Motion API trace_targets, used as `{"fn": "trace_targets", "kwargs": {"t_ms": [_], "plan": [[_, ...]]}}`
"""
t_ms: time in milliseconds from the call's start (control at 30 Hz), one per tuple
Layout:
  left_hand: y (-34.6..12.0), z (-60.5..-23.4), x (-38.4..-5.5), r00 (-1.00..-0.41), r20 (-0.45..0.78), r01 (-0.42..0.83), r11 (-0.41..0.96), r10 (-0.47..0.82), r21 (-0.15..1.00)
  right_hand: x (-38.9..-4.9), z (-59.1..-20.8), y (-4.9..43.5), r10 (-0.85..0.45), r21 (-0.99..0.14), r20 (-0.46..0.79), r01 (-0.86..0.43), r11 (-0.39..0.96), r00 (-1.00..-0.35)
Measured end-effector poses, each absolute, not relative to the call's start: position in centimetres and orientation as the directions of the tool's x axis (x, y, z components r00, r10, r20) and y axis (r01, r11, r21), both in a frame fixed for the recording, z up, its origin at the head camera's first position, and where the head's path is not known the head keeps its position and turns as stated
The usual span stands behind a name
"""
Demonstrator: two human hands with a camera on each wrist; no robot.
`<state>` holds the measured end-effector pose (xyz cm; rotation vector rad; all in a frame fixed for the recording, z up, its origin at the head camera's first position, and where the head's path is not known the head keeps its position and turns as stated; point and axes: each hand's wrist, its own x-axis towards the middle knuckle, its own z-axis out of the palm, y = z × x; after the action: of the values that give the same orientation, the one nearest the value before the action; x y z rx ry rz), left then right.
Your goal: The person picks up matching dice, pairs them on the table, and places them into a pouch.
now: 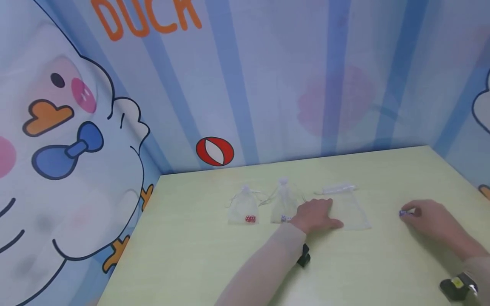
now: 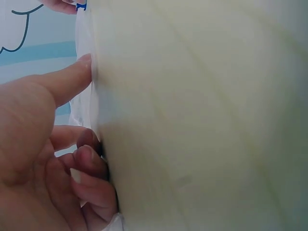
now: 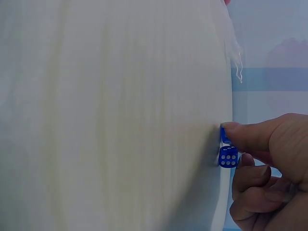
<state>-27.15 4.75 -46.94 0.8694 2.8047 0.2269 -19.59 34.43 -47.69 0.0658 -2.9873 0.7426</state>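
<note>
My right hand [image 1: 432,219] pinches blue dice with white pips between thumb and fingers, low over the right of the table. In the right wrist view two blue dice [image 3: 228,157] show, one partly behind the thumb. A flat sheer white drawstring bag [image 1: 354,212] lies to the left of that hand, its top gathered in a fold. My left hand [image 1: 315,216] rests at this bag's left side, thumb stretched onto its lower part and the other fingers bent in the left wrist view. Its wrist side partly covers a second bag.
On the left stands a sheer bag [image 1: 239,208] with red dice [image 1: 250,219] in its lower corner. Beside it, the second tied bag [image 1: 282,202] holds white dice [image 1: 284,218] with dark pips. A printed cloth wall [image 1: 279,85] borders the pale table [image 1: 183,255].
</note>
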Motion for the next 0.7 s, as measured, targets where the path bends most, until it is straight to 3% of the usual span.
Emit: {"fn": "trace_targets", "kwargs": {"t_ms": [333, 700], "plan": [[4.8, -47.0, -27.2, -0.808, -0.144, 0.542, 0.817, 0.571, 0.198, -18.9, -46.7, 32.9, -0.035, -0.522, 0.086, -0.075, 0.849, -0.996], [4.8, -46.7, -27.0, -0.809, -0.164, 0.534, 0.822, 0.565, 0.196, -17.6, -45.3, 26.6, -0.176, -0.627, 0.135, -0.222, 0.747, -0.975]]}}
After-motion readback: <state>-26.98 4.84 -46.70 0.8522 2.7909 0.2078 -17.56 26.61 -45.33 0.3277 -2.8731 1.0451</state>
